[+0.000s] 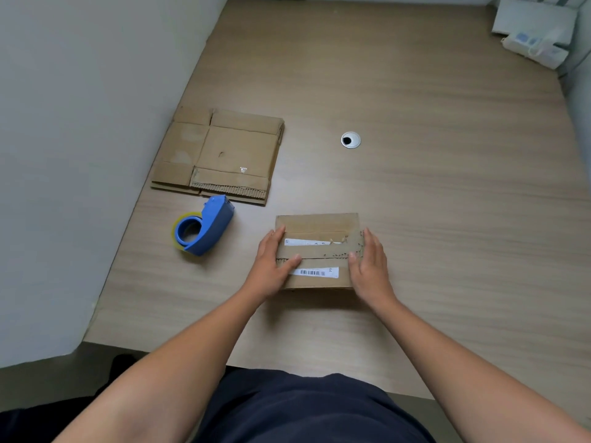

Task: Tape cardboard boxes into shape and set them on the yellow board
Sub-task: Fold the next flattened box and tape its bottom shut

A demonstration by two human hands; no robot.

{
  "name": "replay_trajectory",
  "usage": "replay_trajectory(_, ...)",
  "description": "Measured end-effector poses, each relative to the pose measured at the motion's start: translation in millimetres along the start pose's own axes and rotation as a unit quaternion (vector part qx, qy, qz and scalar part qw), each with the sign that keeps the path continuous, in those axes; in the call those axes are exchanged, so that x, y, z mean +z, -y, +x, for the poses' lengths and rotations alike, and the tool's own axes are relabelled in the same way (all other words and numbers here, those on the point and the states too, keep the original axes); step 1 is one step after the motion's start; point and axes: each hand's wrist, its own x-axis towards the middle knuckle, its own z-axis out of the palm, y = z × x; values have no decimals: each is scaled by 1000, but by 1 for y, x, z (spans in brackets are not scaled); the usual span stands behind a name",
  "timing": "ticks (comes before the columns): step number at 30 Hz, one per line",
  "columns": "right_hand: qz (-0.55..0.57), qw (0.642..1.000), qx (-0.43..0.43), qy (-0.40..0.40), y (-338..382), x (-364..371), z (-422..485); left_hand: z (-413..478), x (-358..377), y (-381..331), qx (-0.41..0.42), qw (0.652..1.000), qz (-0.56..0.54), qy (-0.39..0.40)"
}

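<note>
Cardboard, brown and a little worn, makes up the small box (319, 223) that sits on the wood-grain table (447, 203), near the front edge and straight ahead of the person. Its top flaps are folded down and meet in a seam running left to right. A white strip label (307, 242) lies on the far flap and a barcode label (315, 272) on the near one.

The left hand (271, 266) lies against the box's left side, fingers straight and together, with the thumb laid over the top near the seam. The right hand (367, 266) mirrors it on the right side, fingers straight and flat, the thumb resting on the top. Neither hand curls round the box; both press it between relaxed, flat fingers.

Left of the box, apart from the left hand, a blue tape dispenser (208, 228) rests on the table with a roll of yellowish clear tape in it. Just beyond the dispenser a stack of flattened cardboard boxes (224, 151) lies flat, close to the table's left edge and the pale wall (80, 139). A round cable grommet (350, 140) is set in the tabletop farther back, right of the stack. White packages (534, 30) sit at the far right corner, too blurred to read
</note>
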Motion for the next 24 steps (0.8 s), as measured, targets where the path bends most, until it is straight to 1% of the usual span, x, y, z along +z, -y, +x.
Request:
replay_trajectory(1,-74,997,-38,-3,1,2,5,5,0,0,-4,1000,15,1)
replay_trajectory(3,-181,977,-100,43,7,2,12,13,-1,2,-9,999,49,-3)
replay_trajectory(4,-215,966,-118,77,8,3,13,16,-1,1,-11,997,71,-5)
replay_trajectory(5,-241,957,-130,92,10,4,12,18,-1,0,-13,995,100,-8)
replay_trajectory(7,-274,948,-135,92,14,7,12,21,-6,-7,-3,984,176,-27)
replay_trajectory(8,-286,945,-128,97,17,8,12,22,-12,-10,10,976,206,-64)
replay_trajectory(9,-296,941,-120,108,18,10,14,23,-20,-14,20,967,221,-126)
replay_trajectory(10,-305,938,-114,117,20,9,15,23,-31,-15,8,954,221,-200)
replay_trajectory(11,-312,936,-109,121,22,9,15,23,-44,-14,-28,940,207,-269)
replay_trajectory(12,-318,934,-106,123,23,9,16,26,-57,-7,-78,927,183,-318)
replay_trajectory(13,-322,933,-106,124,23,10,17,29,-70,2,-131,918,169,-333)
replay_trajectory(14,-322,932,-105,127,22,11,17,31,-80,11,-173,915,183,-316)
replay_trajectory(15,-320,933,-104,127,21,12,17,32,-88,20,-195,914,217,-283)
replay_trajectory(17,-321,933,-104,124,22,14,19,37,-99,30,-199,911,286,-221)
replay_trajectory(18,-322,933,-106,125,22,14,20,38,-103,33,-197,913,292,-206)
replay_trajectory(20,-318,934,-107,124,23,14,21,42,-111,36,-184,924,276,-192)
replay_trajectory(22,-318,934,-105,125,24,15,21,39,-113,29,-171,940,235,-181)
replay_trajectory(24,-314,935,-107,124,25,14,21,33,-109,17,-131,952,204,-186)
